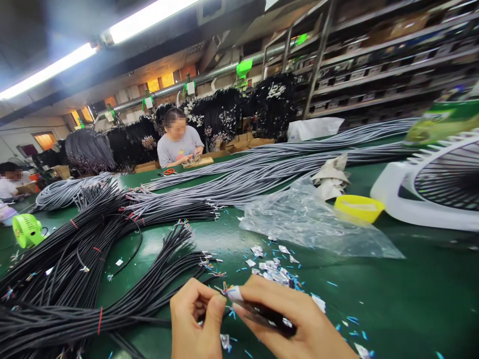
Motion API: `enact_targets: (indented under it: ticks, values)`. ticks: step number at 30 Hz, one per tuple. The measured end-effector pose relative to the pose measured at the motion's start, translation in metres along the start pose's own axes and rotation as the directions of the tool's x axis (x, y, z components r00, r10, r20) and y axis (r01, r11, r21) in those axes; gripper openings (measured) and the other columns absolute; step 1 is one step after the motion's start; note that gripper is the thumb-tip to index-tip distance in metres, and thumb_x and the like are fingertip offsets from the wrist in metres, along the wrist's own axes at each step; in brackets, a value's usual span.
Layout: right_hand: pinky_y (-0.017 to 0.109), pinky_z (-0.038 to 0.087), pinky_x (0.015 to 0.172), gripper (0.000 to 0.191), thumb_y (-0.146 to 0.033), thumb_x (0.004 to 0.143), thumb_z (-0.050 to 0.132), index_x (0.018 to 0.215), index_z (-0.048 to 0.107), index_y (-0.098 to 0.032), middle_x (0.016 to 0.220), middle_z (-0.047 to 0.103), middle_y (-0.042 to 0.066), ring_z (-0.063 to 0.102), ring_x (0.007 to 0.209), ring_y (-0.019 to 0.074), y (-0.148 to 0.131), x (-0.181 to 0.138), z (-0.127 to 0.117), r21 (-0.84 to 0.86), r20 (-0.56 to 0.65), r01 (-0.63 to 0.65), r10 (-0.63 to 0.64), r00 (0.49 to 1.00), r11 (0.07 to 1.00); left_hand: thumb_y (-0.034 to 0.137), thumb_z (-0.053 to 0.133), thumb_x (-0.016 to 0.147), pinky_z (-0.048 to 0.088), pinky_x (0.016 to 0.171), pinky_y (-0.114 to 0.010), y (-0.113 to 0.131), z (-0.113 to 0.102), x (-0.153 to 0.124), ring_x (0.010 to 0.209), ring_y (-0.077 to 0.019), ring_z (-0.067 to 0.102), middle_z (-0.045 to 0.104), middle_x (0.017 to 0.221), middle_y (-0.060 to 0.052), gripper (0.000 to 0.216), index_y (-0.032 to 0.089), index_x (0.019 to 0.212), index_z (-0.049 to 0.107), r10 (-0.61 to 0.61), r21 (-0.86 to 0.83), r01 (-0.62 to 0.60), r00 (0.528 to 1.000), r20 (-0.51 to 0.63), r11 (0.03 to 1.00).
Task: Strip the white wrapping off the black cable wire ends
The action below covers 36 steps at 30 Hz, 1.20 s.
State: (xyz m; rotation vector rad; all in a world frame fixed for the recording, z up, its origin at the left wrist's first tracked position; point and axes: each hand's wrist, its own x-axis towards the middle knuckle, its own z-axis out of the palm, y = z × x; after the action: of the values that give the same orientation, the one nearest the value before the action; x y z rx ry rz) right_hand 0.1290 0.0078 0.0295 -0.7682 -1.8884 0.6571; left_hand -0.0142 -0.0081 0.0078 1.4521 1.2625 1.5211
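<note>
My left hand is closed in a pinch on the end of a black cable, mostly hidden by the fingers. Thin coloured wires fan out just past its fingertips. My right hand grips a slim black tool, whose exact kind I cannot make out. White tape or a wrap shows at that hand's fingertips, close to the wires. Left of my hands lies a bundle of black cables with stripped, coloured ends. Bits of foil and blue offcuts litter the green table beyond my right hand.
Grey cables stretch across the green table. A clear plastic bag, a yellow bowl and a white fan stand right of centre. A small green fan is at left. A co-worker sits across.
</note>
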Motion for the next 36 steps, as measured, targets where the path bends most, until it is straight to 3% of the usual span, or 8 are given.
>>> enact_targets:
  ticks: [12, 19, 24, 28, 32, 36]
  values:
    - [0.023, 0.036, 0.049, 0.021, -0.005, 0.084, 0.042, 0.087, 0.057, -0.018, 0.069, 0.052, -0.001, 0.050, 0.057, 0.0142, 0.008, -0.003, -0.001, -0.136, -0.004, 0.148, -0.149, 0.989, 0.980, 0.057, 0.057, 0.081, 0.032, 0.050, -0.017, 0.001, 0.000, 0.000, 0.053, -0.0105, 0.043, 0.049, 0.057, 0.000, 0.049, 0.012, 0.063, 0.057, -0.026, -0.028, 0.027, 0.999, 0.036, 0.999]
    - [0.022, 0.031, 0.043, 0.023, -0.014, 0.082, 0.047, 0.062, 0.056, -0.019, 0.055, 0.047, -0.003, 0.043, 0.048, 0.0128, 0.002, 0.005, -0.002, -0.037, -0.048, 0.022, -0.024, 0.999, 0.999, 0.053, 0.060, 0.080, 0.030, 0.047, -0.017, 0.002, -0.001, -0.001, 0.051, -0.0092, 0.039, 0.044, 0.059, 0.001, 0.044, 0.012, 0.063, 0.056, 0.006, -0.087, 0.001, 0.997, 0.078, 0.996]
    - [0.022, 0.029, 0.045, 0.025, -0.018, 0.080, 0.048, 0.055, 0.051, -0.018, 0.054, 0.045, -0.003, 0.041, 0.050, 0.0127, 0.004, 0.011, -0.002, 0.049, 0.078, -0.144, 0.140, 0.987, 0.988, 0.053, 0.067, 0.075, 0.033, 0.051, -0.017, 0.006, 0.001, -0.001, 0.054, -0.0094, 0.039, 0.042, 0.060, 0.002, 0.044, 0.013, 0.061, 0.054, -0.001, -0.142, 0.005, 1.000, 0.028, 0.990]
    - [0.022, 0.027, 0.044, 0.025, -0.016, 0.076, 0.046, 0.051, 0.047, -0.018, 0.052, 0.041, -0.004, 0.037, 0.049, 0.0120, 0.002, 0.010, 0.006, 0.114, 0.113, -0.156, 0.143, 0.983, 0.981, 0.056, 0.069, 0.072, 0.028, 0.047, -0.016, 0.013, -0.002, 0.003, 0.050, -0.0076, 0.032, 0.037, 0.056, 0.005, 0.048, 0.013, 0.061, 0.050, -0.071, -0.223, 0.080, 0.996, 0.048, 0.972]
    - [0.021, 0.030, 0.046, 0.021, -0.016, 0.077, 0.048, 0.059, 0.058, -0.018, 0.056, 0.047, -0.003, 0.042, 0.050, 0.0125, -0.001, 0.008, 0.009, 0.079, 0.026, -0.168, 0.167, 0.986, 0.983, 0.058, 0.069, 0.071, 0.024, 0.045, -0.016, 0.019, -0.006, 0.007, 0.047, -0.0061, 0.027, 0.033, 0.052, 0.007, 0.050, 0.013, 0.061, 0.048, -0.123, -0.249, 0.141, 0.989, 0.086, 0.958]
    - [0.022, 0.029, 0.043, 0.025, -0.022, 0.082, 0.052, 0.058, 0.057, -0.017, 0.054, 0.042, -0.004, 0.039, 0.047, 0.0119, -0.001, 0.008, 0.004, 0.040, -0.115, -0.132, 0.135, 0.984, 0.990, 0.058, 0.070, 0.069, 0.024, 0.045, -0.017, 0.018, -0.006, 0.006, 0.047, -0.0061, 0.027, 0.033, 0.051, 0.007, 0.051, 0.013, 0.060, 0.049, -0.137, -0.223, 0.156, 0.986, 0.095, 0.962]
